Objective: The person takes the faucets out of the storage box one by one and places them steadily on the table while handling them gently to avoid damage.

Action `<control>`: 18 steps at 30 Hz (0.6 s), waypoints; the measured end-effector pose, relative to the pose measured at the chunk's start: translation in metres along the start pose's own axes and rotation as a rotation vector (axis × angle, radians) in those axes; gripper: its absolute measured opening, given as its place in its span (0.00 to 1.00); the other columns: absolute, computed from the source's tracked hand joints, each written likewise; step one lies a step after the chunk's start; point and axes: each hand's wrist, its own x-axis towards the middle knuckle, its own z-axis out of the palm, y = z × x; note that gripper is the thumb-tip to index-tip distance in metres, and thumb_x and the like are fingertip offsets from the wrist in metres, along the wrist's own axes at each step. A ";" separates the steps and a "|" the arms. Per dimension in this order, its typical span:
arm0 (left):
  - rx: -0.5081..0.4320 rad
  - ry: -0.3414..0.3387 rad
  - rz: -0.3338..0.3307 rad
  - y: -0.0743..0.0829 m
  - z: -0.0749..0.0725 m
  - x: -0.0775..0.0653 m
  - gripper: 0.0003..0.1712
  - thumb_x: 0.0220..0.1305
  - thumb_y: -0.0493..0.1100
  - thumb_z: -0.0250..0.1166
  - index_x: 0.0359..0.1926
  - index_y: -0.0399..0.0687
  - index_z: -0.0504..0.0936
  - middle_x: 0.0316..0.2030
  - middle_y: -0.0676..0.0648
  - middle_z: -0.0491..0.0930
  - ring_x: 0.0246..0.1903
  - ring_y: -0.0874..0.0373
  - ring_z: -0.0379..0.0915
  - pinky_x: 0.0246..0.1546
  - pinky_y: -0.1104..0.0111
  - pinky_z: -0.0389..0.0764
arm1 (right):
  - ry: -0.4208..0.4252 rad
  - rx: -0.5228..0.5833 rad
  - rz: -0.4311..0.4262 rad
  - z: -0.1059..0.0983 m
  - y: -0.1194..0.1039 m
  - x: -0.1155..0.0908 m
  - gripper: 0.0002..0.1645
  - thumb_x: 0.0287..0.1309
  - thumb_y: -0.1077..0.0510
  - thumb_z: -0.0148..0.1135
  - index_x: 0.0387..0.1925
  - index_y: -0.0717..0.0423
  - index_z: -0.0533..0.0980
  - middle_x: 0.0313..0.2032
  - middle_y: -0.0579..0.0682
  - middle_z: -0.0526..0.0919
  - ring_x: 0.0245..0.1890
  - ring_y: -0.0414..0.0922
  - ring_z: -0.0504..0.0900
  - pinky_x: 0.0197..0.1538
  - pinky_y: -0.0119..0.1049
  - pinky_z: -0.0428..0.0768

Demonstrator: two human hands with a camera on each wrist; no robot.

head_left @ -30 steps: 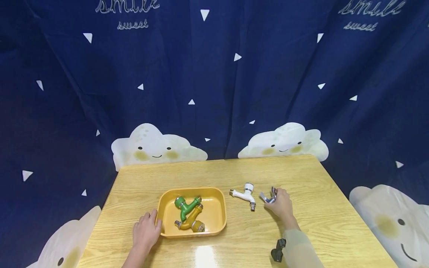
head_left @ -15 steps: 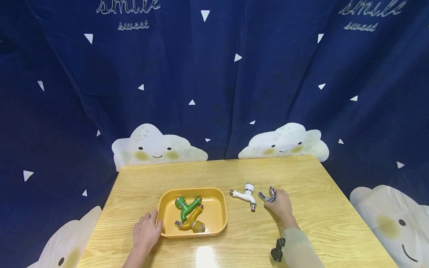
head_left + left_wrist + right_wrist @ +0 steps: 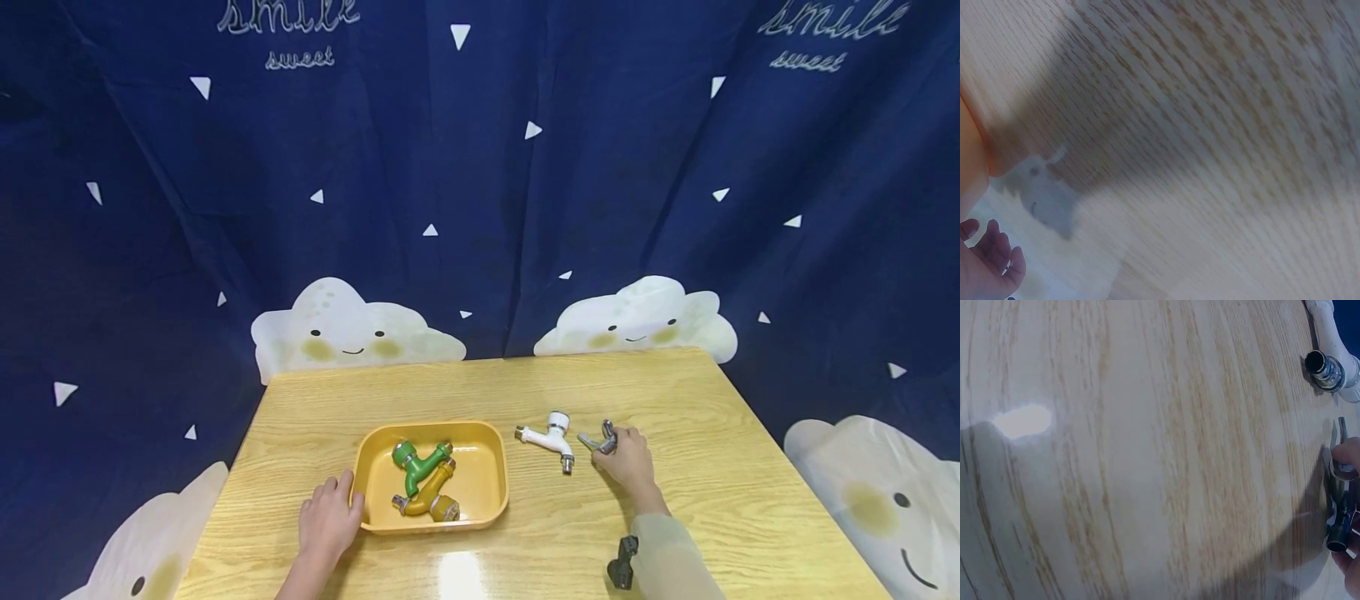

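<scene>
My right hand (image 3: pixel 628 458) grips a small chrome faucet (image 3: pixel 607 437) with a lever handle, right of a white faucet (image 3: pixel 553 440). In the right wrist view, the thumb lies across the chrome faucet (image 3: pixel 1340 515), whose dark round outlet faces the camera. My left hand (image 3: pixel 327 512) rests at the left edge of the yellow tray (image 3: pixel 491 433), its fingers loosely bent. In the left wrist view, the left hand (image 3: pixel 991 262) appears at the lower left corner near the tray's side (image 3: pixel 969 150). Inside the tray lie a green faucet (image 3: pixel 422 463) and a mustard-yellow faucet (image 3: pixel 431 494), touching each other.
Everything sits on a light wooden table (image 3: pixel 540 550). A dark blue curtain (image 3: pixel 487 167) with clouds and triangles hangs behind and at both sides. A black device (image 3: pixel 622 562) is at my right wrist. The white faucet lies between tray and right hand.
The chrome faucet has turned in my right hand, its lever shifting slightly left. My right hand has barely moved. The left hand, tray and other faucets hold their places.
</scene>
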 end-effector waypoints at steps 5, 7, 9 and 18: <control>-0.004 -0.007 -0.006 0.001 -0.001 0.000 0.19 0.61 0.46 0.50 0.49 0.41 0.72 0.33 0.40 0.74 0.33 0.44 0.71 0.30 0.52 0.71 | -0.008 0.001 0.001 0.000 0.000 -0.002 0.41 0.44 0.50 0.63 0.55 0.74 0.65 0.47 0.68 0.69 0.46 0.62 0.68 0.45 0.56 0.71; -0.006 -0.010 -0.007 0.001 -0.002 0.000 0.19 0.61 0.46 0.50 0.50 0.41 0.72 0.34 0.40 0.74 0.33 0.44 0.71 0.30 0.52 0.71 | -0.005 0.003 -0.001 0.000 0.000 -0.002 0.41 0.44 0.50 0.63 0.55 0.74 0.65 0.47 0.68 0.69 0.47 0.62 0.68 0.45 0.57 0.70; -0.009 -0.009 -0.007 0.002 -0.002 -0.001 0.20 0.61 0.46 0.50 0.51 0.41 0.71 0.35 0.39 0.75 0.34 0.44 0.71 0.31 0.51 0.71 | -0.003 0.001 -0.002 0.001 0.000 -0.002 0.41 0.44 0.50 0.63 0.56 0.73 0.65 0.48 0.68 0.69 0.47 0.62 0.68 0.46 0.57 0.70; -0.003 -0.004 -0.006 0.001 -0.001 -0.001 0.21 0.62 0.46 0.50 0.53 0.40 0.71 0.40 0.36 0.75 0.38 0.40 0.72 0.35 0.48 0.71 | -0.010 -0.007 0.007 0.001 0.000 -0.002 0.41 0.45 0.49 0.62 0.56 0.72 0.65 0.48 0.67 0.69 0.49 0.62 0.67 0.47 0.58 0.69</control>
